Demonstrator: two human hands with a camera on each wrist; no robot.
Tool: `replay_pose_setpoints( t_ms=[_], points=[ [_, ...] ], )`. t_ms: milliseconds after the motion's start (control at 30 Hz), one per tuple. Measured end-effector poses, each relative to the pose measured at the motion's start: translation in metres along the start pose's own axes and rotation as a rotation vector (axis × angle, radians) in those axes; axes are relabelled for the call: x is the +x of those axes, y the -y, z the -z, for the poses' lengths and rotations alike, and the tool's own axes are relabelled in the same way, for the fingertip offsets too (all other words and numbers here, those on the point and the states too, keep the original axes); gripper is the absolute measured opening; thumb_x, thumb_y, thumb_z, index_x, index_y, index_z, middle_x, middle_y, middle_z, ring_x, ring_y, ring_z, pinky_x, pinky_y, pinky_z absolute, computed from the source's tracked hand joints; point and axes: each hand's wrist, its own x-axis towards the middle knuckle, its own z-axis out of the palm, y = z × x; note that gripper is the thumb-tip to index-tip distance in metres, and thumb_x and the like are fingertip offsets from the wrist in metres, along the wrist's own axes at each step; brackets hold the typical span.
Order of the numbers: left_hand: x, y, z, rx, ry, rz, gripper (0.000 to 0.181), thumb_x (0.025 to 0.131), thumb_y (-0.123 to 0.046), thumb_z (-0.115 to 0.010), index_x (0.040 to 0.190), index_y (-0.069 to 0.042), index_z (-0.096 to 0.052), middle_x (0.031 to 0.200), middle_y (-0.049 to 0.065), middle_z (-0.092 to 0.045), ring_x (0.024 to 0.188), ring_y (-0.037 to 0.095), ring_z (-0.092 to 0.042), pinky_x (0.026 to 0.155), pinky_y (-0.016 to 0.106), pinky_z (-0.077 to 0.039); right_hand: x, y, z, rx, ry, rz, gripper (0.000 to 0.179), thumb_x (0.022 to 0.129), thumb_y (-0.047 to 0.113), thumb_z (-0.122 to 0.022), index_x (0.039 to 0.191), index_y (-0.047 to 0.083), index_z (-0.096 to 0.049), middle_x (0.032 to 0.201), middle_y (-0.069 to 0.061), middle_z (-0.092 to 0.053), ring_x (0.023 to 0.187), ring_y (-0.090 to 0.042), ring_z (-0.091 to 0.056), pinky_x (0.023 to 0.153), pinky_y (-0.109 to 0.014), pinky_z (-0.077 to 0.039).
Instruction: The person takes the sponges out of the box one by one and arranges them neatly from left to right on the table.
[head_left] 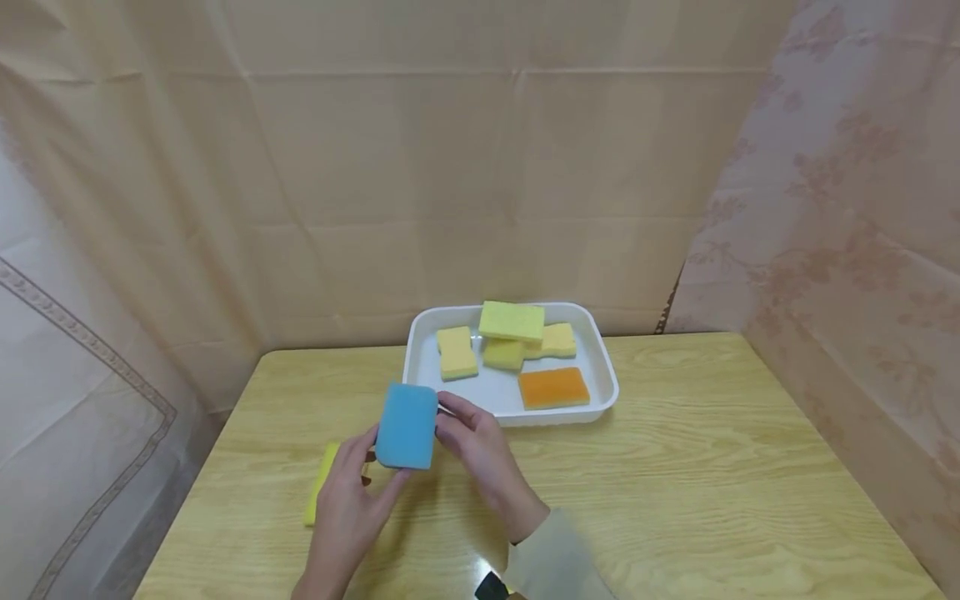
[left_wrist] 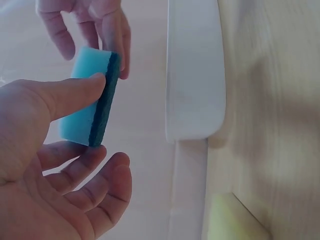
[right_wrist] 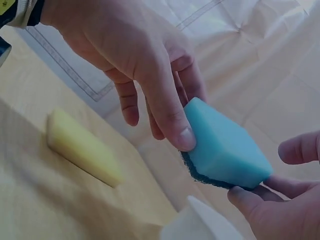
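Note:
Both hands hold a blue sponge (head_left: 408, 427) above the wooden table, near the tray's front left corner. A dark scouring layer (left_wrist: 102, 117) covers one face of it. My left hand (head_left: 348, 500) pinches the sponge between thumb and fingers at its left and lower edges. At the opposite edge, the thumb and fingertips of my right hand (head_left: 483, 454) grip it, the thumb lying on its side in the right wrist view. A yellow sponge (right_wrist: 82, 147) lies on the table beyond the left hand, which partly hides it in the head view.
A white tray (head_left: 491, 392) stands at the table's back edge. In it are an orange sponge (head_left: 555, 388), a pale yellow sponge (head_left: 457, 353) and several more, with a yellow-green sponge (head_left: 512, 321) stacked on top. Cloth curtain (head_left: 465, 167) hangs behind the table.

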Motion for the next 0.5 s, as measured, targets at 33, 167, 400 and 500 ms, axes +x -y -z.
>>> replay_pose_setpoints(
  t_ms=[33,167,400,500],
  points=[
    [-0.002,0.001,0.001,0.004,0.004,0.012,0.07,0.077,-0.02,-0.091,0.137,-0.003,-0.058,0.119,0.009,-0.063,0.099,0.024,-0.063,0.072,0.037,-0.056,-0.002,-0.003,-0.001,0.015,-0.001,-0.007,0.046,0.104,0.013,-0.056,0.147,-0.003,-0.048,0.145,-0.018,-0.054,0.134,-0.029,-0.052,0.109,-0.04,-0.043],
    [-0.008,0.006,0.005,0.024,0.042,0.062,0.07,0.077,-0.02,-0.091,0.136,-0.001,-0.059,0.117,0.011,-0.064,0.099,0.027,-0.064,0.074,0.04,-0.056,-0.007,-0.012,-0.004,0.026,-0.005,-0.039,0.042,0.104,0.015,-0.058,0.143,0.001,-0.055,0.14,-0.014,-0.059,0.129,-0.027,-0.056,0.108,-0.041,-0.044],
    [-0.026,0.016,0.01,0.055,0.09,0.12,0.066,0.081,-0.025,-0.088,0.134,0.002,-0.06,0.117,0.015,-0.067,0.098,0.028,-0.066,0.072,0.038,-0.055,-0.018,-0.028,-0.008,-0.001,0.07,-0.046,0.041,0.102,0.012,-0.059,0.142,0.001,-0.057,0.142,-0.014,-0.057,0.127,-0.026,-0.057,0.108,-0.041,-0.044],
    [-0.032,0.021,0.011,0.064,0.114,0.128,0.062,0.084,-0.024,-0.086,0.134,0.003,-0.061,0.117,0.015,-0.068,0.098,0.028,-0.067,0.072,0.039,-0.057,-0.021,-0.034,-0.01,0.017,0.088,-0.054,0.042,0.101,0.009,-0.059,0.141,-0.001,-0.056,0.145,-0.017,-0.055,0.13,-0.029,-0.055,0.108,-0.041,-0.044]
  ],
)
